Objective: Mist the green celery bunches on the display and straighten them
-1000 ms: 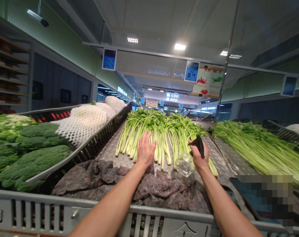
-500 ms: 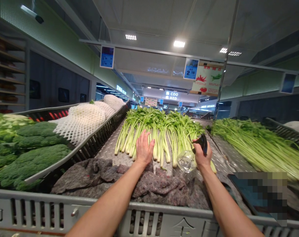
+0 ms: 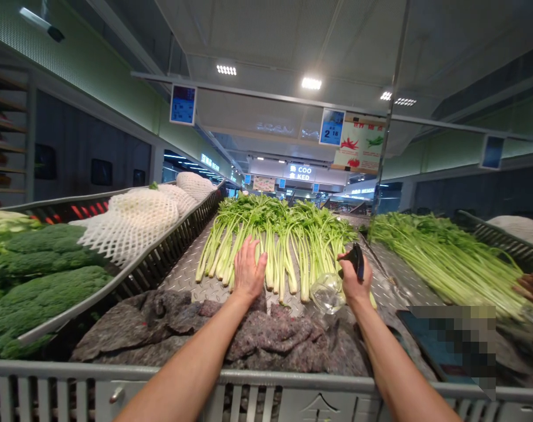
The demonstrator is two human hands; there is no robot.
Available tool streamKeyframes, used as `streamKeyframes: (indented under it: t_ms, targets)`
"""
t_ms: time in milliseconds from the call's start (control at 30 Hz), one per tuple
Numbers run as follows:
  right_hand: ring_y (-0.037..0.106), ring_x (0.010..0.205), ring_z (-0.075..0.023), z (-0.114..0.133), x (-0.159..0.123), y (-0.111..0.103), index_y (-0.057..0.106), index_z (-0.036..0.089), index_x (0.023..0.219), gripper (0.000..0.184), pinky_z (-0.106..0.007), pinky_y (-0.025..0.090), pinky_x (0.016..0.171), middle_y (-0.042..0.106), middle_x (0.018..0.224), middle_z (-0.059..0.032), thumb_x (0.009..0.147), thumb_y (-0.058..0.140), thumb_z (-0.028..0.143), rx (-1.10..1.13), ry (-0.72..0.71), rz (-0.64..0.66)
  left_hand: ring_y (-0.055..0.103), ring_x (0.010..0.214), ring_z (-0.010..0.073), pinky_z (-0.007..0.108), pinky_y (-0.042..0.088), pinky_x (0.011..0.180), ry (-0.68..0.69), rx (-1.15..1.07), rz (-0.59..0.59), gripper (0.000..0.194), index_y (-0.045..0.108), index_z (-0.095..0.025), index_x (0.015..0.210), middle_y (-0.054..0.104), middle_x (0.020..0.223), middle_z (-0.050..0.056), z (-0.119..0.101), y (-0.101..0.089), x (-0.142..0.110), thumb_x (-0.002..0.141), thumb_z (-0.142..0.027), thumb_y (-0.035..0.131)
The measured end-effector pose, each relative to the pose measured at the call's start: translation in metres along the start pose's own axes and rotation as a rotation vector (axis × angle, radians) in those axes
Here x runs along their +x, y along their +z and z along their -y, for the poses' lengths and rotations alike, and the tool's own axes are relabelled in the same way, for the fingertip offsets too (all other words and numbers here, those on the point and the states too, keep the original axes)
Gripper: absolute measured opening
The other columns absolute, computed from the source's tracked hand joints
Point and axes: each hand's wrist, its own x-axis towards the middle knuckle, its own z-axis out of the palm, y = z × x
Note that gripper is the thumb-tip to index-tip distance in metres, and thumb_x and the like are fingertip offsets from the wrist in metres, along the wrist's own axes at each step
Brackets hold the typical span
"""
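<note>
A row of celery (image 3: 288,240) lies on a patterned metal shelf (image 3: 182,272), leafy tops toward the back and pale stalk ends toward me. Over the stalks left of centre, my left hand (image 3: 249,272) is open, fingers stretched out; whether it touches them I cannot tell. My right hand (image 3: 357,281) is wrapped round a spray bottle (image 3: 328,293) with a clear body and a black trigger head, held tilted above the right-hand stalks. A crumpled dark grey cloth (image 3: 288,340) lies in front of the celery, beneath my forearms.
On the left, a black slatted divider (image 3: 173,237) borders broccoli (image 3: 50,293) and produce in white foam nets (image 3: 138,217). A mirror (image 3: 459,193) on the right reflects the celery. A dark flat device (image 3: 424,340) lies at lower right. A grey slatted rail (image 3: 301,381) runs along the front.
The view has shifted slightly to the right. My left hand stays over the celery, and the spray bottle moves slightly in my right hand. A reflected hand now shows in the mirror.
</note>
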Motion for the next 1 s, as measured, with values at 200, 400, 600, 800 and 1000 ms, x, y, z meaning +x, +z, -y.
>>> streamKeyframes:
  t_ms: [200, 400, 600, 800, 1000]
  targets:
    - [0.052, 0.064, -0.017, 0.003, -0.003, -0.001, 0.057, 0.018, 0.076, 0.023, -0.028, 0.038, 0.06, 0.058, 0.072, -0.0013, 0.061, 0.05, 0.034, -0.043, 0.076, -0.002, 0.029, 0.123, 0.0234, 0.045, 0.025, 0.099, -0.009, 0.009, 0.013, 0.045, 0.042, -0.015, 0.115, 0.033, 0.132, 0.013, 0.001, 0.001, 0.0, 0.082, -0.04, 0.025]
    - [0.053, 0.072, -0.0197, 0.011, -0.004, -0.005, 0.055, 0.019, 0.081, 0.025, -0.03, 0.038, 0.067, 0.06, 0.079, -0.0028, 0.06, 0.051, 0.032, -0.082, 0.09, -0.02, 0.029, 0.122, 0.0236, 0.045, 0.025, 0.099, -0.007, 0.02, 0.012, 0.044, 0.042, -0.015, 0.116, 0.034, 0.132, 0.013, 0.001, 0.002, -0.001, 0.082, -0.039, 0.026]
    - [0.052, 0.069, -0.0189, 0.007, -0.004, -0.005, 0.056, 0.018, 0.081, 0.025, -0.029, 0.037, 0.064, 0.06, 0.079, -0.0031, 0.061, 0.051, 0.032, -0.086, 0.091, -0.025, 0.029, 0.122, 0.0233, 0.046, 0.025, 0.099, -0.003, 0.005, 0.001, 0.042, 0.042, -0.016, 0.115, 0.034, 0.132, 0.012, 0.001, 0.002, -0.002, 0.082, -0.038, 0.027]
    - [0.051, 0.064, -0.0173, -0.004, -0.004, -0.003, 0.059, 0.019, 0.078, 0.025, -0.028, 0.037, 0.059, 0.059, 0.072, -0.0011, 0.061, 0.053, 0.036, -0.076, 0.123, -0.005, 0.03, 0.122, 0.0232, 0.045, 0.026, 0.099, -0.013, 0.009, 0.001, 0.042, 0.043, -0.016, 0.115, 0.035, 0.131, 0.012, 0.0, 0.002, -0.001, 0.082, -0.038, 0.027]
    - [0.052, 0.064, -0.0171, -0.004, -0.004, -0.003, 0.059, 0.02, 0.077, 0.022, -0.028, 0.038, 0.06, 0.058, 0.07, 0.0, 0.062, 0.053, 0.035, -0.109, 0.152, -0.035, 0.029, 0.123, 0.0232, 0.044, 0.024, 0.1, -0.025, 0.017, 0.02, 0.044, 0.042, -0.014, 0.115, 0.035, 0.131, 0.013, -0.002, 0.001, -0.002, 0.082, -0.038, 0.026]
